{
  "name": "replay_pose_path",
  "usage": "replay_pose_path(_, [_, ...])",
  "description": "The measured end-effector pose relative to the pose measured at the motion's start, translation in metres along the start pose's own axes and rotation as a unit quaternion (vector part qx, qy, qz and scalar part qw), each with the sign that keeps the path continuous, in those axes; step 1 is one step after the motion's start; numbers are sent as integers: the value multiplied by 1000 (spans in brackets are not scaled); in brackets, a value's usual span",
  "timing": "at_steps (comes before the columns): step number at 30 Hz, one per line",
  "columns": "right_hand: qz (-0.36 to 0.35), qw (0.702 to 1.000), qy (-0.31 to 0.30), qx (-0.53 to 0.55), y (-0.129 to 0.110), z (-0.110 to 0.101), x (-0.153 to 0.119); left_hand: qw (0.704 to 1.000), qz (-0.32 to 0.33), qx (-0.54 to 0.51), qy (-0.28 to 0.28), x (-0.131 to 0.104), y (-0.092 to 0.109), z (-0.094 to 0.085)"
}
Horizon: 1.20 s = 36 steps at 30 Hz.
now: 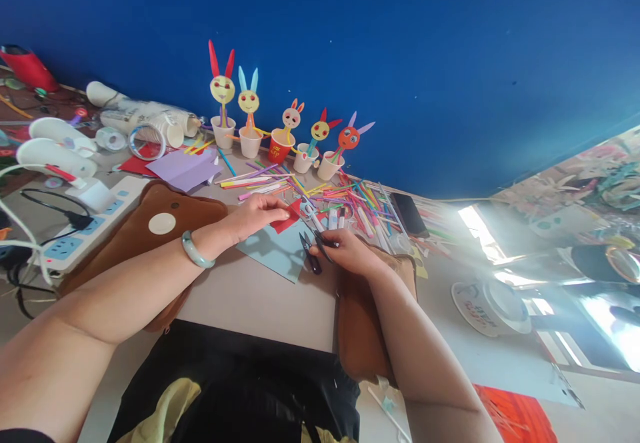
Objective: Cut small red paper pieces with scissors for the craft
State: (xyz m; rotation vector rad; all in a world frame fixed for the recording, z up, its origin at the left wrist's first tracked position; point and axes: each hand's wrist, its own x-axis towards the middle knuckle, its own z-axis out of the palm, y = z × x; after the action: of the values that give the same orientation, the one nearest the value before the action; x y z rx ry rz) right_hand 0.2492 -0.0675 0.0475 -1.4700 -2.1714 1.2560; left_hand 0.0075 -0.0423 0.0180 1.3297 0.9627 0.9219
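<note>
My left hand (257,216), with a jade-coloured bangle at the wrist, pinches a small piece of red paper (289,218) between thumb and fingers. Wrapped round the black handles of a pair of scissors (326,246) is my right hand (347,254); the blades point toward the red paper. Whether they touch it I cannot tell. A light blue sheet of paper (270,251) lies on the table below both hands. Dark thread snips (313,262) rest at its right edge, close to my right fingers.
Several paper-cup rabbit figures (250,142) stand along the blue wall. Coloured sticks and markers (350,196) lie scattered before them, near a phone (409,215). Brown cushions (125,250) flank the work area. A power strip (95,220) with cables is left; a paper bowl (493,306) stands right.
</note>
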Motion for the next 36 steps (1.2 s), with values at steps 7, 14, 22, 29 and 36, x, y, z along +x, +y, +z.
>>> replay_pose_path(7, [-9, 1000, 23, 14, 2, 1, 3, 1000, -3, -27, 3, -2, 2, 3])
replay_pose_path(14, [-65, 971, 213, 88, 5, 14, 10, 1000, -2, -11, 5, -4, -5, 11])
replay_pose_path(22, [-88, 956, 233, 152, 3, 33, 7, 997, -34, -40, -54, -10, -12, 27])
replay_pose_path(29, [-117, 954, 254, 109, 8, 41, 10, 997, -8, 15, -71, -12, -9, 26])
replay_pose_path(36, [-117, 938, 245, 214, 7, 40, 10, 994, -30, 12, -102, -12, -7, 28])
